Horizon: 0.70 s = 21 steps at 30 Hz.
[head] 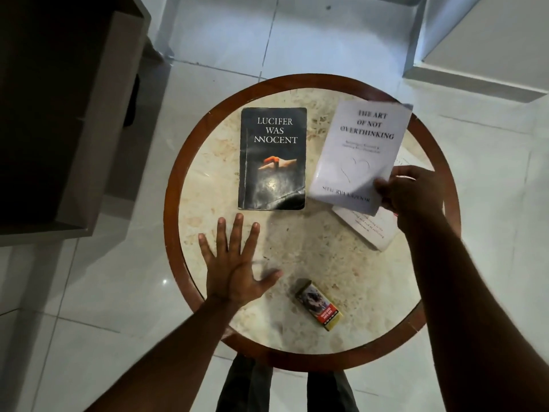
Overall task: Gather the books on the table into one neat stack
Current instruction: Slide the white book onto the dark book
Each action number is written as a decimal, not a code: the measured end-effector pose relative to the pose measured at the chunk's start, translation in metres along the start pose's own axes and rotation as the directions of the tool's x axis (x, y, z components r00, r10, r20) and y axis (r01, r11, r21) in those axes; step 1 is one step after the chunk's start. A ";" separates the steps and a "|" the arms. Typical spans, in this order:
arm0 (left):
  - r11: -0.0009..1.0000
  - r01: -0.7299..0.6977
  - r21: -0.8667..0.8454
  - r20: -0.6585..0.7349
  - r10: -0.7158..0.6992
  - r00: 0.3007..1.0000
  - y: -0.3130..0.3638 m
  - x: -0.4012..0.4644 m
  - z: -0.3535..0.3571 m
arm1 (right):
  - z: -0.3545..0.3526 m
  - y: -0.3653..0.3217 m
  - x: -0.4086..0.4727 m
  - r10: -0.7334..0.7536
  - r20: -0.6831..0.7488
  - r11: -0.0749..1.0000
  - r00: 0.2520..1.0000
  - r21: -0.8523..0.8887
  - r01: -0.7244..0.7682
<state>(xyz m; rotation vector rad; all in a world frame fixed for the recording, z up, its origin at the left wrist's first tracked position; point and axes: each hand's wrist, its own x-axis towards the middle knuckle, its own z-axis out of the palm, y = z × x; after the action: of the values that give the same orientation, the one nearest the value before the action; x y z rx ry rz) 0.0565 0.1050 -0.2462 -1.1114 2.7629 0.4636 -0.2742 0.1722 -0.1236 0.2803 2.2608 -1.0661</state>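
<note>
A dark paperback titled "Lucifer Was Innocent" (272,159) lies flat on the round table (297,81), left of centre. My right hand (410,191) grips the lower right corner of a white book, "The Art of Not Overthinking" (361,150), which is tilted and blurred, lifted a little off the table. Beneath it a second white book (371,228) lies at the table's right side, partly hidden by the held book and my hand. My left hand (234,263) rests flat on the marble top below the dark book, fingers spread, holding nothing.
A small red and yellow packet (319,304) lies near the table's front edge. The table has a brown wooden rim and stands on white floor tiles. A dark cabinet (59,129) stands at the left, a white ledge (475,55) at the far right.
</note>
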 end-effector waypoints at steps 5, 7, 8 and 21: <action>1.000 -0.005 0.003 -0.022 0.005 1.000 -0.002 0.001 -0.001 | 0.057 -0.017 -0.032 -0.179 0.172 0.984 0.969 0.010 0.180; 1.000 -0.008 0.000 -0.033 0.008 0.999 -0.002 0.000 -0.001 | 0.085 -0.015 -0.040 -0.166 0.231 0.982 0.959 -0.046 0.181; 1.000 -0.010 -0.001 -0.037 0.010 0.999 -0.002 0.000 -0.002 | 0.097 -0.013 -0.043 -0.133 0.242 0.986 0.961 -0.061 0.152; 0.999 0.024 0.047 -0.004 -0.024 1.000 -0.023 -0.009 -0.004 | 0.101 0.029 -0.048 -0.201 -0.073 0.978 0.977 -0.066 0.196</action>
<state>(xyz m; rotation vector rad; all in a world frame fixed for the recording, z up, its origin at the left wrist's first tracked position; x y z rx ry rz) 0.0784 0.0938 -0.2461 -1.1344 2.7451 0.3924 -0.1796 0.1185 -0.1614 0.0742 2.4268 -1.1042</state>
